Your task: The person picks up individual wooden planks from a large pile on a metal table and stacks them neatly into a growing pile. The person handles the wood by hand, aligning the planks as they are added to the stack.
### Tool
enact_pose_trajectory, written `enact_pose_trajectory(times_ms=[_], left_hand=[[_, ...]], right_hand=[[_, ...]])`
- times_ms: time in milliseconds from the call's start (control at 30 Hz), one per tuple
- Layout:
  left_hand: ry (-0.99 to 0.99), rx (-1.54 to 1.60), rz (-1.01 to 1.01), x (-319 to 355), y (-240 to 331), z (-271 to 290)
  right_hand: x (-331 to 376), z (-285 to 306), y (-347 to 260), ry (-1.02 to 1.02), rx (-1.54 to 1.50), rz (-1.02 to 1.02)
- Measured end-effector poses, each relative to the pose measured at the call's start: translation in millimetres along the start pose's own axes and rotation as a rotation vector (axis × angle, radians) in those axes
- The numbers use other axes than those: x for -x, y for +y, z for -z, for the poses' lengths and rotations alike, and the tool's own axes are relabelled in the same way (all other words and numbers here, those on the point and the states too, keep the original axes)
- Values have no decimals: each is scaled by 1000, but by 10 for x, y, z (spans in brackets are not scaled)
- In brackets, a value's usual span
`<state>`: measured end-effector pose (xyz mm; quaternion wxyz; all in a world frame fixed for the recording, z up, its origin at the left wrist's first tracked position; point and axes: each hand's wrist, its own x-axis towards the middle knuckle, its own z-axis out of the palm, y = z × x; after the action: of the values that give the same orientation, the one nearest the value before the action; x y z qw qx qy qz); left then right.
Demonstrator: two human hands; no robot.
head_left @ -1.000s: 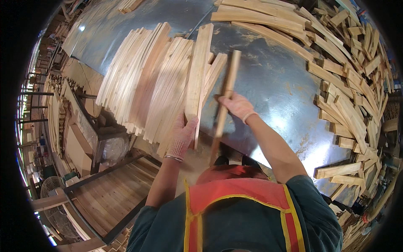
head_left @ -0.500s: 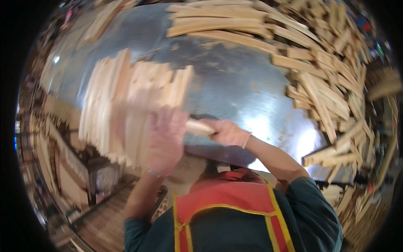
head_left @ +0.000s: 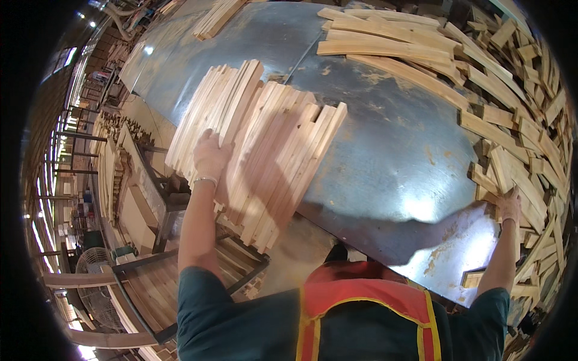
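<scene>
My left hand (head_left: 212, 157), in a light glove, lies over a row of pale wooden strips (head_left: 277, 144) laid side by side at the near left of the metal table. Its fingers and thumb close on one strip (head_left: 241, 99) that stands a little proud of the others. Far to the right, my gloved right hand (head_left: 510, 207) is at the edge of a loose heap of wooden strips (head_left: 524, 138). Its fingers curl at the near end of a strip (head_left: 501, 171) there; the grip is partly hidden.
The shiny metal table (head_left: 385, 156) lies between the row and the heap. Longer strips (head_left: 385, 45) lie at its back, with a small bundle (head_left: 220, 18) at the far left. A dark metal rack with boards (head_left: 180, 283) and a fan (head_left: 96, 271) stand at lower left.
My hands have parted. My right hand has swung from the middle to the heap on the right, and the strip between the hands is gone. My left hand has moved onto the row. The view has shifted.
</scene>
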<state>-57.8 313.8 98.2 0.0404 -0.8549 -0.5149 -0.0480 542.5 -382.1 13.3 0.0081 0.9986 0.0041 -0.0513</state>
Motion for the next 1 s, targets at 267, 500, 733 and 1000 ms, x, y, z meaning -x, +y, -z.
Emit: enact_pose_trajectory(times_ms=[267,500,733,1000], left_hand=[[-399,141,312,46,-402,-113],[-319,377,155,1327,88,166],[-299,-67,-55,1449,-272,-199],[152,465,-411,1634,399,-279]], right_hand=[[886,149,-1115,-149,-521,462],[2499,-746,-3020,-480,-517,852],[3610,-254,-3985,-1117,-617,828],[1830,-54,-753,271,-728,-2]])
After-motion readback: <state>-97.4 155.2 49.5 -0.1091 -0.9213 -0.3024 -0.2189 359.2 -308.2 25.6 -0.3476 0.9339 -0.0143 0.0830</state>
